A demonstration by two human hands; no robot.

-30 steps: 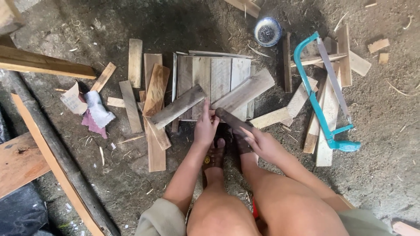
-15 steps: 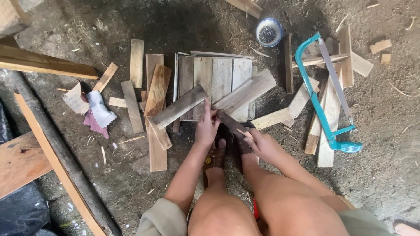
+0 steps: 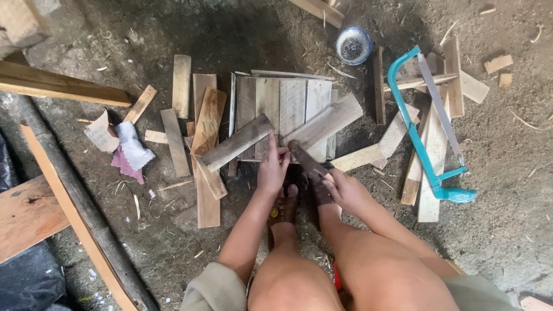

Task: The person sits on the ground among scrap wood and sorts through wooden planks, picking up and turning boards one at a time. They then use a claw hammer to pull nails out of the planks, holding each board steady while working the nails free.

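— Wooden stuff all over the dirt floor [image 3: 507,190], then. What's biggest?

— A long dark pole [image 3: 75,201] and pale beams [image 3: 52,86] at nine o'clock. Next, the panel of nailed slats [image 3: 288,106] at twelve o'clock from the hands, with two grey battens lying across it: one [image 3: 237,143] slanting toward ten o'clock, the other [image 3: 324,122] toward one o'clock.

— And off to three o'clock?

— A teal bow saw [image 3: 429,124] lying over loose offcuts [image 3: 429,167]. A small round tin [image 3: 353,45] sits at twelve, beyond the panel.

— The hands?

— The left hand [image 3: 272,168] pinches something small against the panel's near edge, between the battens' near ends; I cannot tell what it is. The right hand [image 3: 345,191] is wrapped around the handle of a dark hammer [image 3: 305,160], whose head rests just beside the left fingertips [image 3: 282,151].

— Smaller bits?

— Crumpled rags [image 3: 129,151] at nine o'clock.
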